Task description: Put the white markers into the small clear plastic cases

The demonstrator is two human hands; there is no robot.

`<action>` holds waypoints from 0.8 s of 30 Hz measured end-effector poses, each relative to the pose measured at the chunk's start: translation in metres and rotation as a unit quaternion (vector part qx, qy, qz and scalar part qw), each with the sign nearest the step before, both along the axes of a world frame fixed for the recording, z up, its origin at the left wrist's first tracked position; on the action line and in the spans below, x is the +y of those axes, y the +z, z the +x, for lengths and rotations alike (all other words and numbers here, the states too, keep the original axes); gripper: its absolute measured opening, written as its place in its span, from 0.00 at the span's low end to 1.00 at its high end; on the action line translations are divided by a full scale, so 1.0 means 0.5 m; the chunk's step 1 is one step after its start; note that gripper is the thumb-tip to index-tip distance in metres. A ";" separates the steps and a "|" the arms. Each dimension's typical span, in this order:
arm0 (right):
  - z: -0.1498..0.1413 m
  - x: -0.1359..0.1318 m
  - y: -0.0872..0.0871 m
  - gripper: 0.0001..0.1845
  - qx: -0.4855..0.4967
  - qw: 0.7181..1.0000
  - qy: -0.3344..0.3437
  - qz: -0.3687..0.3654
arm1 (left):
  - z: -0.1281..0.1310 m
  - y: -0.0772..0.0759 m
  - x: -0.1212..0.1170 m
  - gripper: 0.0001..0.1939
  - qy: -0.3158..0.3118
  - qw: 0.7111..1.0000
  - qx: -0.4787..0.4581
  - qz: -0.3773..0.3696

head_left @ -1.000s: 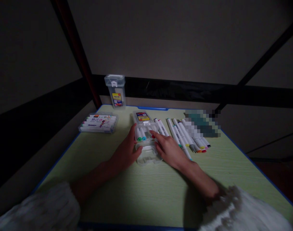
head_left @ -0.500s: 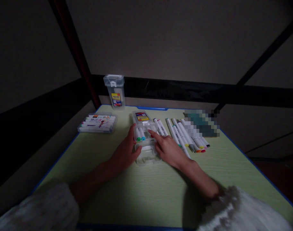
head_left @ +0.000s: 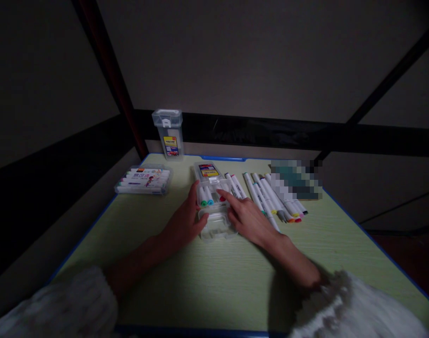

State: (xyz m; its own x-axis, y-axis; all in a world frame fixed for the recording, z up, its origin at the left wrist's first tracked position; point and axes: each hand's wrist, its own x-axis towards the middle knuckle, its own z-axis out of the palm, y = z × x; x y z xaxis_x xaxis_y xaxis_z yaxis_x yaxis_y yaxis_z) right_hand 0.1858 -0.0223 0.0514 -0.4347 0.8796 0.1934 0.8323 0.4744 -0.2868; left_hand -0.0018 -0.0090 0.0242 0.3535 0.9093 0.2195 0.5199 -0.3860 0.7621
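Observation:
A clear plastic marker box (head_left: pixel 211 180) lies on the table with its lid (head_left: pixel 217 230) flipped open toward me. Green- and blue-capped markers (head_left: pixel 206 197) are inside on the left, and a red cap shows on the right. My left hand (head_left: pixel 186 218) grips the box's left side, its thumb by the lid hinge. Over the box opening, my right hand (head_left: pixel 251 218) stretches its index finger near the red-capped marker (head_left: pixel 222 198), the other fingers loosely bent. Whether the fingertip presses on that marker is hard to see.
Several loose white markers (head_left: pixel 267 195) lie to the right, beside a blurred green flat object (head_left: pixel 295 178). At the back left stands an upright clear box (head_left: pixel 168 136). A filled marker pack (head_left: pixel 144 180) rests at the left edge of the table (head_left: pixel 186 291).
Almost nothing differs: both hands keep their places at the box, and the whole view has shifted very slightly.

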 end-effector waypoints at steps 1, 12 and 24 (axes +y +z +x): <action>0.001 0.000 -0.001 0.29 0.005 1.000 0.005 0.000 | 0.000 0.000 0.000 0.41 0.001 1.000 0.002 -0.001; -0.002 0.000 -0.004 0.25 -0.002 1.000 -0.011 -0.010 | -0.001 -0.001 -0.001 0.41 -0.003 1.000 -0.010 0.004; 0.001 0.000 -0.004 0.27 0.005 1.000 -0.006 -0.008 | 0.001 0.000 -0.002 0.41 -0.003 1.000 -0.009 0.003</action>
State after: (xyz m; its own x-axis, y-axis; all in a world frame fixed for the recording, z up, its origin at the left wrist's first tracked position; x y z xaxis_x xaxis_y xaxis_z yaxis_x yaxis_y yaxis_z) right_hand 0.1863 -0.0222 0.0493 -0.4219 0.8880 0.1830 0.8351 0.4592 -0.3030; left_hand -0.0014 -0.0098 0.0241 0.3545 0.9061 0.2309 0.5047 -0.3933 0.7685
